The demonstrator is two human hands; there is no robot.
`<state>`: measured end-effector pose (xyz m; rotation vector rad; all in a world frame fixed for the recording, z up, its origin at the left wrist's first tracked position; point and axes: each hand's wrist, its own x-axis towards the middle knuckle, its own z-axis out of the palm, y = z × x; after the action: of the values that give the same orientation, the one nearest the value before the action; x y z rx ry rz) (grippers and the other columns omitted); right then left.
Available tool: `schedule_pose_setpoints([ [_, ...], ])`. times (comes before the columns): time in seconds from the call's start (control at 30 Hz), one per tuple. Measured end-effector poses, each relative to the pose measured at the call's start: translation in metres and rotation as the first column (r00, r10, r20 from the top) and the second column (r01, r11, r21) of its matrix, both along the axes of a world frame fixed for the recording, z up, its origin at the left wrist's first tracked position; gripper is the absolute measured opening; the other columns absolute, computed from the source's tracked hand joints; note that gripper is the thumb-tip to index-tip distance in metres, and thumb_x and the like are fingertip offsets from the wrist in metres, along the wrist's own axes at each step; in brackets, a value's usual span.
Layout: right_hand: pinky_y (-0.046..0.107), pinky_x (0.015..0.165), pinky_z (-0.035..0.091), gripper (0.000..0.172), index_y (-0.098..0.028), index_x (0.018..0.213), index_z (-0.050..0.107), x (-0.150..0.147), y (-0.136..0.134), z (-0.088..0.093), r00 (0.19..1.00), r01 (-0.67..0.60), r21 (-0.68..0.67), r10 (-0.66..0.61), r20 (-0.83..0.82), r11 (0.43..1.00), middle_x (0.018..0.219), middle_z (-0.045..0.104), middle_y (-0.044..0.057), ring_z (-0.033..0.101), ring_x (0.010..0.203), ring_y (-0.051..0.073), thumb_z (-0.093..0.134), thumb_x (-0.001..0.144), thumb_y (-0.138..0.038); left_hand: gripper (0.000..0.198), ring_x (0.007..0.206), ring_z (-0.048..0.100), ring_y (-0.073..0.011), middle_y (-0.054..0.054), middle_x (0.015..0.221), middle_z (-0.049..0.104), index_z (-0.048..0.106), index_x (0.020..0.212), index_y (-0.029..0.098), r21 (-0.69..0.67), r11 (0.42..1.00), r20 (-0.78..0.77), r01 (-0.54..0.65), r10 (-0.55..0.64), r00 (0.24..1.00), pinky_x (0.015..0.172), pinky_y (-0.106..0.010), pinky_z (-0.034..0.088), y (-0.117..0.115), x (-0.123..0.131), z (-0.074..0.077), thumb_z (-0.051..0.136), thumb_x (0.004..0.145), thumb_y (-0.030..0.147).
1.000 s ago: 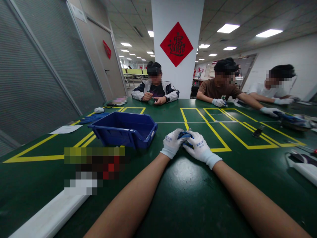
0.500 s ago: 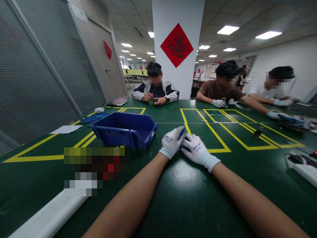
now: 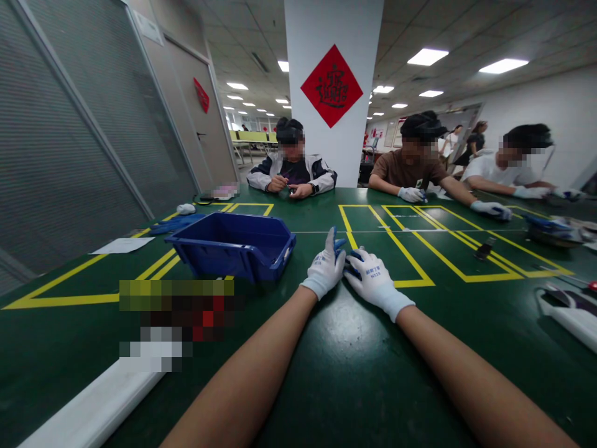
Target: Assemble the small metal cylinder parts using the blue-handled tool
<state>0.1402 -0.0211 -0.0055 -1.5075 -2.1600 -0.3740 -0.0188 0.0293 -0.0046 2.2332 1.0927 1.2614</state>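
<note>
In the head view my left hand, in a white glove with blue palm and fingers, is above the green table near the middle. Its fingers are apart, one pointing up, and nothing shows in it. My right hand, gloved the same way, rests beside it with fingers slightly bent and apart. The two hands touch or nearly touch at the fingertips; no object shows between them. Left of my left hand stands a blue plastic bin, its inside partly hidden by its front wall.
A white long object with a blurred-out end lies at the left front. Paper and blue gloves lie behind it. A small dark piece lies at right. Co-workers sit across the green table, one with a gloved hand.
My left hand has opened, with fingers spreading and one rising. My right hand stays almost in place. A co-worker's gloved hand at right has drawn back from the pile there.
</note>
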Motion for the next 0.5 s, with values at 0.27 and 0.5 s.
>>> schedule_pose_setpoints([
  [0.27, 0.050, 0.090, 0.042, 0.045, -0.023, 0.124, 0.053, 0.014, 0.012, -0.010, 0.985, 0.092, 0.022, -0.088, -0.147, 0.995, 0.135, 0.043, 0.013, 0.045, 0.116, 0.032, 0.051, 0.083, -0.043, 0.046, 0.105, 0.061, -0.0217, -0.011, 0.115, 0.064, 0.044, 0.129, 0.021, -0.131, 0.991, -0.092, 0.022, -0.034, 0.995, 0.092, -0.037, 0.047, 0.010, -0.003, -0.010, 0.045, 0.088, 0.042],
  [0.5, 0.045, 0.103, 0.034, 0.063, -0.020, 0.141, 0.031, 0.002, -0.003, 0.010, 0.983, -0.061, 0.151, 0.085, -0.163, 0.987, 0.148, 0.027, 0.011, 0.032, 0.131, 0.028, 0.051, 0.083, -0.034, 0.037, 0.099, 0.062, -0.0251, -0.011, 0.105, 0.065, 0.057, 0.110, 0.021, 0.021, 0.987, -0.314, -0.157, 0.156, 0.936, 0.087, -0.039, 0.047, 0.009, -0.001, -0.009, 0.043, 0.088, 0.047],
])
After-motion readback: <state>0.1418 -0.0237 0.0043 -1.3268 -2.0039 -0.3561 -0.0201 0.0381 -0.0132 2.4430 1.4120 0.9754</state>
